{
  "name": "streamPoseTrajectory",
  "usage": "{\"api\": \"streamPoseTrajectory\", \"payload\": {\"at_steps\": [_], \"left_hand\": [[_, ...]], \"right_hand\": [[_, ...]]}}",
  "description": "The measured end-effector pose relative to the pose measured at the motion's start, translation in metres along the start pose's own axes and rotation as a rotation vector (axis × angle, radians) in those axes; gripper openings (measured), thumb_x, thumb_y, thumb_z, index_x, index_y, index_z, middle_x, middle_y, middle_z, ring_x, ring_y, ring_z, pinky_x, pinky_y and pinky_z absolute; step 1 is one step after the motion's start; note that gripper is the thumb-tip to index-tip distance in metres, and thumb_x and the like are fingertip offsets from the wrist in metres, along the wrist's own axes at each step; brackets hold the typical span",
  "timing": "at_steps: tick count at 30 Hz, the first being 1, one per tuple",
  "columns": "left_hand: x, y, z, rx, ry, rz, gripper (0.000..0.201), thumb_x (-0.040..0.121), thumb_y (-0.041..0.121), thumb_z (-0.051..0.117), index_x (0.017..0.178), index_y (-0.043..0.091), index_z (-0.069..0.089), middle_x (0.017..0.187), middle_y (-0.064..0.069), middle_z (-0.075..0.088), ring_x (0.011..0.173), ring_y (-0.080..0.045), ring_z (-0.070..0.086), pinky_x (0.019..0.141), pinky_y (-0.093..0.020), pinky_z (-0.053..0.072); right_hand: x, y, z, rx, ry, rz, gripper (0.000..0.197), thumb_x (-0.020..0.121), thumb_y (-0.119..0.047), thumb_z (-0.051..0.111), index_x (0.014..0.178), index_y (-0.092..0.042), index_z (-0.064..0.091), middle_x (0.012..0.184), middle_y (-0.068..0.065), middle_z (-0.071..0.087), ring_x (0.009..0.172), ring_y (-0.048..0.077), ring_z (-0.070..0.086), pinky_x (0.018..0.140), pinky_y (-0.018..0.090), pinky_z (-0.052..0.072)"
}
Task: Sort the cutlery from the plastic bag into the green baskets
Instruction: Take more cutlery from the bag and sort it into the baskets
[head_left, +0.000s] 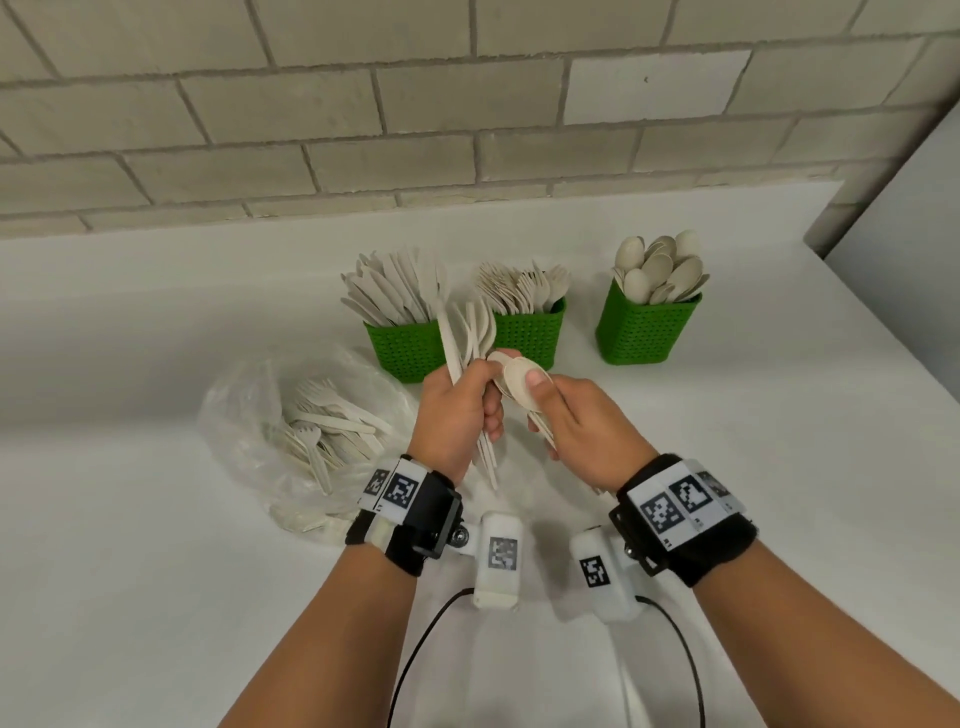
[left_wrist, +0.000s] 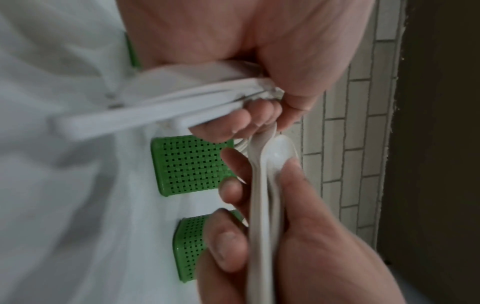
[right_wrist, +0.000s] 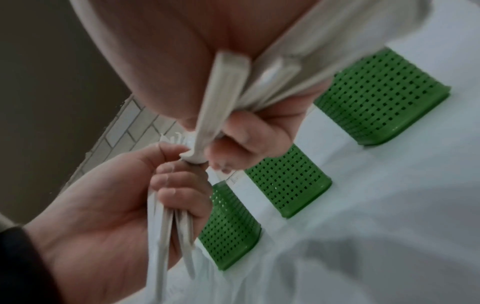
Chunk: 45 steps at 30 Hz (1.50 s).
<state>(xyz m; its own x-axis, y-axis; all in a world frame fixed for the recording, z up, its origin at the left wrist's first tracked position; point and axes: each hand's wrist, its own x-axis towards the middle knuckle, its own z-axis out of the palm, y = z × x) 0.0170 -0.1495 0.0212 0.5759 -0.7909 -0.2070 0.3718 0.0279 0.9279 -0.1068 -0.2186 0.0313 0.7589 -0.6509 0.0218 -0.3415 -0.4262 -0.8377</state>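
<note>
My left hand (head_left: 460, 410) grips an upright mixed bundle of pale cutlery (head_left: 457, 338), a knife and forks among it, just above the table. Right beside it, my right hand (head_left: 571, 421) holds a few spoons (head_left: 519, 376) with the thumb pressed on the top bowl. In the left wrist view the right hand's fingers (left_wrist: 228, 253) curl round the spoon handles (left_wrist: 262, 195). The right wrist view shows the left hand (right_wrist: 116, 195) wrapped round its bundle (right_wrist: 166, 226). The clear plastic bag (head_left: 249, 415) lies to the left, with more cutlery inside.
Three green baskets stand along the back: knives (head_left: 405, 353), forks (head_left: 530, 338), spoons (head_left: 647, 332). Behind them is a brick wall (head_left: 363, 104). The white table (head_left: 779, 467) ends at a wall edge on the right. Cables hang from the wrist cameras.
</note>
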Motion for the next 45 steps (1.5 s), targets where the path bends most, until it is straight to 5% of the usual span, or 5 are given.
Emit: {"api": "streamPoseTrajectory", "payload": {"at_steps": [15,23,31,34,45], "left_hand": [[-0.011,0.007,0.014,0.148,-0.470,0.001,0.028,0.087,0.022,0.064,0.111,0.011,0.071,0.048,0.001,0.032,0.036,-0.010,0.028,0.038,-0.019,0.024],[-0.009,0.004,0.055,0.234,-0.222,0.032,0.014,0.079,0.016,0.058,0.077,0.002,0.056,0.042,0.001,0.030,0.033,-0.015,0.026,0.038,-0.020,0.027],[-0.008,0.019,0.065,0.515,-0.238,0.190,0.019,0.080,0.009,0.063,0.097,0.009,0.071,0.046,0.005,0.045,0.038,-0.012,0.035,0.043,-0.020,0.031],[-0.009,0.017,0.069,0.579,-0.286,0.218,0.022,0.085,-0.012,0.061,0.103,-0.003,0.067,0.046,0.015,0.054,0.041,0.004,0.048,0.048,-0.007,0.037],[-0.001,0.027,0.070,0.317,-0.356,0.189,0.021,0.080,-0.010,0.070,0.099,0.001,0.069,0.048,0.011,0.056,0.040,0.001,0.047,0.042,-0.013,0.038]], "right_hand": [[-0.020,0.005,-0.012,0.191,-0.111,0.086,0.021,0.106,-0.015,0.026,0.102,-0.016,0.046,0.046,-0.020,0.050,0.040,0.001,0.046,0.048,0.013,0.033],[-0.017,0.030,-0.044,0.340,-0.251,0.064,0.060,0.091,-0.067,0.018,0.139,-0.036,0.036,0.072,0.000,0.046,0.062,0.011,0.041,0.062,0.028,0.040],[0.001,0.053,-0.084,-0.034,-0.283,-0.136,0.028,0.091,-0.035,0.064,0.067,-0.020,0.061,0.085,-0.003,0.048,0.082,0.007,0.054,0.071,0.022,0.041],[0.007,0.063,-0.074,0.045,-0.201,-0.110,0.040,0.079,-0.041,0.072,0.080,0.000,0.069,0.087,0.007,0.066,0.106,0.018,0.064,0.077,0.042,0.051],[-0.001,0.027,-0.071,0.219,0.142,-0.171,0.054,0.075,-0.002,0.079,0.120,-0.027,0.058,0.085,-0.003,0.072,0.070,0.003,0.061,0.071,0.024,0.052]]}}
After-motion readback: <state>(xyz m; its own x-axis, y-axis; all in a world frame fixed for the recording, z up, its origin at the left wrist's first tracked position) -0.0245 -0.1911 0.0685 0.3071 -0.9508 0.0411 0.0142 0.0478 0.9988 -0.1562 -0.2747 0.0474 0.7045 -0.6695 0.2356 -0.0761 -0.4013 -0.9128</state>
